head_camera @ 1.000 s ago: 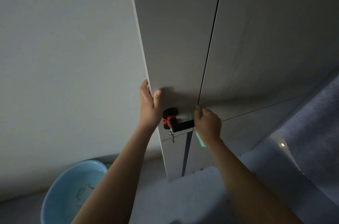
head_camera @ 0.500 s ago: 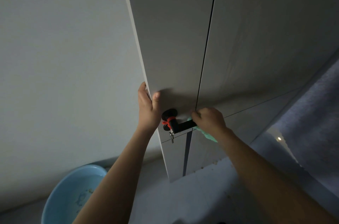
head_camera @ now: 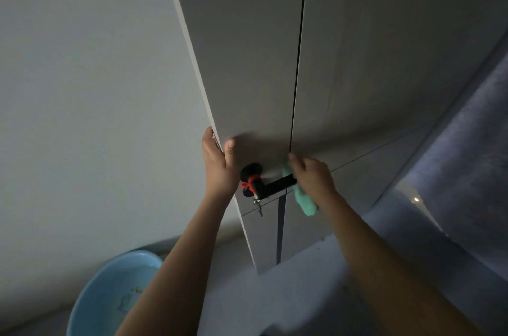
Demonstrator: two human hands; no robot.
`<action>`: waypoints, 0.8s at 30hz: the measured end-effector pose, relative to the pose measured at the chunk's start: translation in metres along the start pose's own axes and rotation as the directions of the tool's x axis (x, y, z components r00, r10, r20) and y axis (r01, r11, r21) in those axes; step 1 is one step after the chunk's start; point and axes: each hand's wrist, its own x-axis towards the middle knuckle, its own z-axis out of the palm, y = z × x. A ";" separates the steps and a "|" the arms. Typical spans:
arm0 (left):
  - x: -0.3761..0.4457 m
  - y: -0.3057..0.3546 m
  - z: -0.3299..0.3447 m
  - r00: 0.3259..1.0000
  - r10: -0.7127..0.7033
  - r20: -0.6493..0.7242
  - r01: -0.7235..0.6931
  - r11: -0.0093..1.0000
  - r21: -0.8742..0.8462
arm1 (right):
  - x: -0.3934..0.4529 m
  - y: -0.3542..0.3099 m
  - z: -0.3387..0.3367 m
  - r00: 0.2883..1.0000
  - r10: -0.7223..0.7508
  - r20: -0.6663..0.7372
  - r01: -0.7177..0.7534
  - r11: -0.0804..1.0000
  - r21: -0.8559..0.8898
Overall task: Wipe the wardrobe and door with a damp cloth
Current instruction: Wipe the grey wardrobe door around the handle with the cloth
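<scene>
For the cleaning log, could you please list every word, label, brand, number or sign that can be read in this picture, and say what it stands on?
None: no readable text shows anywhere.
door: plain grey panels, no label.
handle: black, with a red tie, no brand visible.
cloth, held by the right hand: plain green.
basin: faint marks inside, too dim and blurred to read.
left hand: grips the door's edge, covering no writing that can be seen.

Left hand (head_camera: 218, 163) clamps an edge, thumb forward; right hand (head_camera: 313, 177) seemingly curled, both arms raised.
</scene>
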 end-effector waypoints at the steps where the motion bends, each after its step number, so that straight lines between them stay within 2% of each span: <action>1: -0.003 0.000 0.001 1.000 -0.008 -0.011 0.008 1.000 0.006 | 0.002 0.001 -0.006 0.995 -0.017 0.097 0.024 0.998 -0.066; 3: -0.009 0.004 0.002 1.000 -0.015 -0.020 0.016 0.999 0.028 | 0.005 0.001 -0.013 0.991 -0.024 0.132 0.042 0.991 -0.130; 5: -0.017 0.009 0.003 1.000 -0.009 -0.014 0.009 0.999 0.043 | 0.004 0.006 -0.018 1.000 -0.023 -0.019 0.021 0.991 -0.134; 7: -0.023 0.013 0.004 1.000 -0.009 -0.021 0.010 0.999 0.046 | -0.001 0.017 -0.024 0.980 0.021 -0.196 -0.034 0.998 -0.061; 8: -0.025 0.014 0.005 0.999 -0.015 -0.030 0.016 0.999 0.049 | -0.005 0.022 -0.029 0.970 0.065 -0.233 -0.072 0.997 -0.023; 10: -0.035 0.016 0.006 0.998 -0.041 -0.040 0.043 0.997 0.058 | -0.023 0.029 -0.032 0.968 0.145 -0.204 -0.133 0.988 0.073; 12: -0.044 0.020 0.009 0.998 -0.052 -0.029 0.053 0.997 0.053 | -0.042 0.030 -0.022 0.962 0.236 -0.136 -0.196 0.947 0.256; 15: -0.055 0.024 0.011 0.999 -0.047 -0.008 0.047 0.997 0.057 | -0.060 0.026 -0.014 0.874 0.473 -0.114 -0.348 0.770 0.534; 17: -0.063 0.024 0.009 0.999 -0.048 0.004 0.047 0.997 0.067 | -0.071 0.028 -0.016 0.813 0.580 -0.051 -0.406 0.628 0.664; 19: -0.073 0.029 0.009 0.999 -0.048 0.007 0.047 0.995 0.083 | -0.088 0.027 -0.017 0.786 0.617 0.037 -0.441 0.518 0.733; 20: -0.077 0.034 0.009 0.999 -0.046 0.006 0.046 0.994 0.098 | -0.095 0.024 -0.013 0.792 0.607 0.061 -0.441 0.500 0.745; 22: -0.086 0.043 0.010 0.999 -0.031 0.011 0.029 0.992 0.120 | -0.105 0.018 0.002 0.812 0.580 0.062 -0.424 0.515 0.745; 24: -0.093 0.049 0.009 0.999 -0.004 0.036 -0.001 0.992 0.127 | -0.110 0.009 0.012 0.820 0.572 -0.019 -0.355 0.535 0.767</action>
